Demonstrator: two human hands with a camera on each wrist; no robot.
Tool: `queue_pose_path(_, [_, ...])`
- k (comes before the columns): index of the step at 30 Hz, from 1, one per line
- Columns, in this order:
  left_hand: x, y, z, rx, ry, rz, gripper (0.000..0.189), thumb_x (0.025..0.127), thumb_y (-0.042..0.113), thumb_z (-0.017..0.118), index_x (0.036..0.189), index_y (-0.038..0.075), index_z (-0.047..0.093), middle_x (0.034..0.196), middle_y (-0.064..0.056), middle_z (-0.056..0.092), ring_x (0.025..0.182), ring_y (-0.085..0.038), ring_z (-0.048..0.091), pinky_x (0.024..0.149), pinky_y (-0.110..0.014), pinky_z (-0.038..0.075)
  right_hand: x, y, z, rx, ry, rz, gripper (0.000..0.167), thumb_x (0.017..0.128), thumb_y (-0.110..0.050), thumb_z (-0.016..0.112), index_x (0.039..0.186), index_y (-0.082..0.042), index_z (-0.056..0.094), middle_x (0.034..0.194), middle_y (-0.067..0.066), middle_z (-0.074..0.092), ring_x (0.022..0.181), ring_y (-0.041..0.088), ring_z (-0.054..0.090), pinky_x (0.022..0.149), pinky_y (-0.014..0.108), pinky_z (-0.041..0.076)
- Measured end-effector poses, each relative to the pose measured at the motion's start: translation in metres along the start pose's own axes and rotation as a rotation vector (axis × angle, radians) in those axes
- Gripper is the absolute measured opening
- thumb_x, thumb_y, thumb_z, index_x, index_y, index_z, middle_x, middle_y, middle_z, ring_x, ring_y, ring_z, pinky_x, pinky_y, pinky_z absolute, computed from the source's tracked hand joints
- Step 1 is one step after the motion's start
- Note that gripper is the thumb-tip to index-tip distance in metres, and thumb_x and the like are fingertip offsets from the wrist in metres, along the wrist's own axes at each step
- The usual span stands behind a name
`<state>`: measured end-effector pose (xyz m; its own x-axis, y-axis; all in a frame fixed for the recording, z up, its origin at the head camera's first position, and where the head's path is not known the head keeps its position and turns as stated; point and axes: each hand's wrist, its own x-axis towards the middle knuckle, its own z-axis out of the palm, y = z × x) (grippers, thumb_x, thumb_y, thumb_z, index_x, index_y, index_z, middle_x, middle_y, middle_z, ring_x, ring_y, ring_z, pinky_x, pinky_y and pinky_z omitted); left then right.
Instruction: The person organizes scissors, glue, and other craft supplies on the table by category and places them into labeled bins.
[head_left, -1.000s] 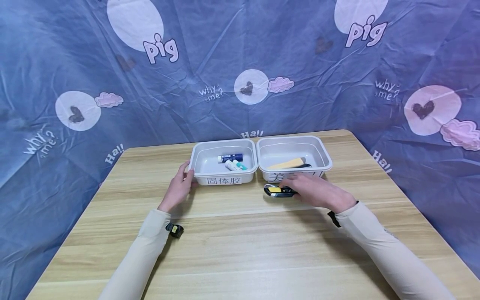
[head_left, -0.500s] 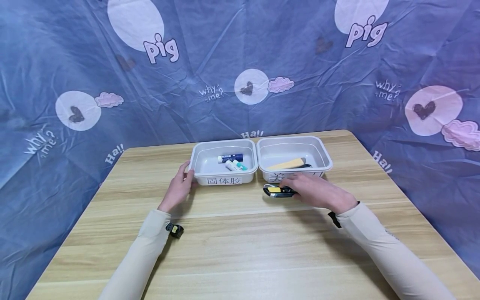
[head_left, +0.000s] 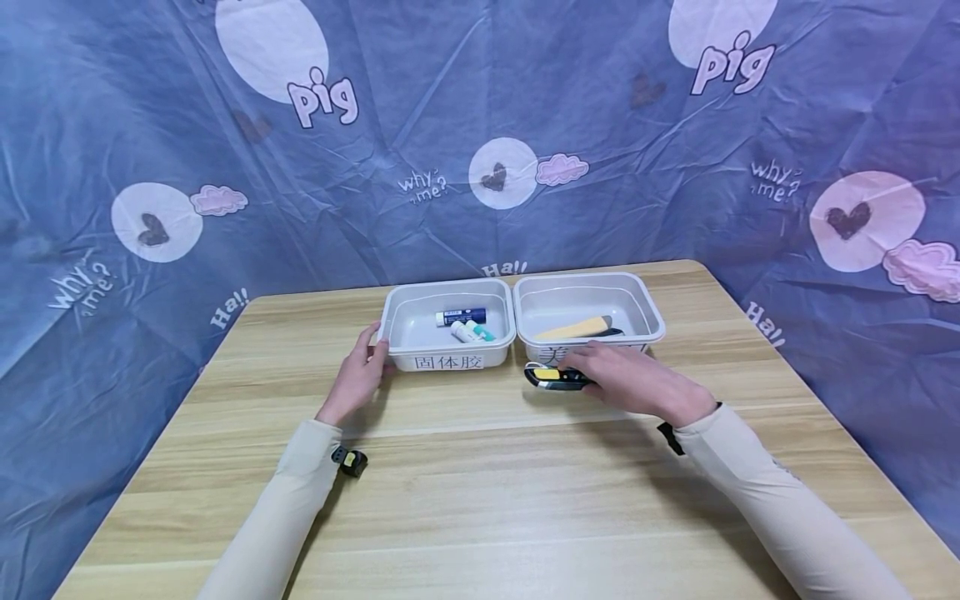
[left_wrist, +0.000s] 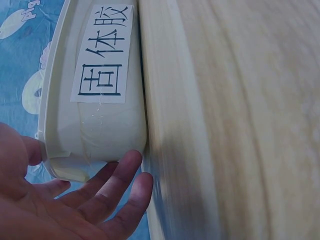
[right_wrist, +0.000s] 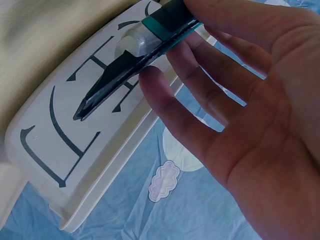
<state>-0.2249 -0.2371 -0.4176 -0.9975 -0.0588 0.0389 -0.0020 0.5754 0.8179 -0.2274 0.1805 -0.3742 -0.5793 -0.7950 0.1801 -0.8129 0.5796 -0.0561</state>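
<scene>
In the head view my right hand (head_left: 633,379) pinches a black utility knife (head_left: 555,377) with a yellow patch, in front of the right bin (head_left: 652,321). The right wrist view shows the knife's dark tapered end and teal-and-grey body (right_wrist: 167,22) between thumb and fingers, before the printed label. That bin holds a yellow-handled cutter (head_left: 573,328) and a black item partly behind it. My left hand (head_left: 355,379) touches the near left corner of the left bin (head_left: 405,335); its fingers (left_wrist: 122,172) lie spread along the end. Inside are a dark blue glue stick (head_left: 461,316) and white-and-green ones (head_left: 472,332).
Both white bins stand side by side at the back of a wooden table (head_left: 480,483). A blue printed cloth (head_left: 420,108) hangs close behind them. The left bin carries a paper label (head_left: 448,361) with Chinese characters.
My right hand has raised the utility knife slightly and shifted it a little left, so it covers more of the right bin's label. The left hand and both bins have stayed put.
</scene>
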Motion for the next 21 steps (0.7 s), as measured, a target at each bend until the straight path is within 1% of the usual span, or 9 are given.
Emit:
queue_pose_path(7, [0.0006,0.0007,-0.0004,0.004,0.0,0.0,0.058,0.112,0.037,0.034,0.164,0.013,0.021,0.132,-0.029,0.062,0.103,-0.038,0.072,0.072,-0.027,0.053,0.0003,-0.0001,-0.0002,-0.014,0.011,0.001,0.04,0.079,0.0,0.083,0.114,-0.013,0.068,0.108,0.002,0.071,0.102,0.023,0.068,0.086,0.044,0.057])
queue_pose_path(14, [0.0012,-0.0005,-0.0001,0.004,0.008,0.003,0.058,0.112,0.038,0.034,0.163,0.013,0.022,0.132,-0.029,0.062,0.102,-0.038,0.072,0.072,-0.027,0.053,-0.0007,0.0,-0.002,-0.015,0.021,0.009,0.042,0.08,-0.001,0.084,0.117,-0.013,0.068,0.113,0.004,0.071,0.105,0.025,0.068,0.087,0.046,0.058])
queue_pose_path(17, [0.0011,-0.0014,0.0005,0.002,0.016,0.005,0.057,0.112,0.037,0.035,0.163,0.014,0.023,0.13,-0.029,0.063,0.101,-0.038,0.073,0.072,-0.027,0.053,-0.0018,-0.0001,-0.0032,-0.007,0.013,0.023,0.043,0.082,-0.002,0.083,0.12,-0.013,0.068,0.117,0.005,0.07,0.108,0.026,0.067,0.087,0.046,0.058])
queue_pose_path(21, [0.0007,-0.0013,0.0005,-0.003,0.016,0.005,0.057,0.112,0.036,0.035,0.163,0.013,0.024,0.131,-0.03,0.063,0.101,-0.039,0.073,0.072,-0.028,0.053,-0.0029,-0.0004,-0.004,0.0,0.012,0.045,0.042,0.083,-0.004,0.083,0.121,-0.014,0.068,0.118,0.006,0.07,0.108,0.026,0.067,0.085,0.047,0.058])
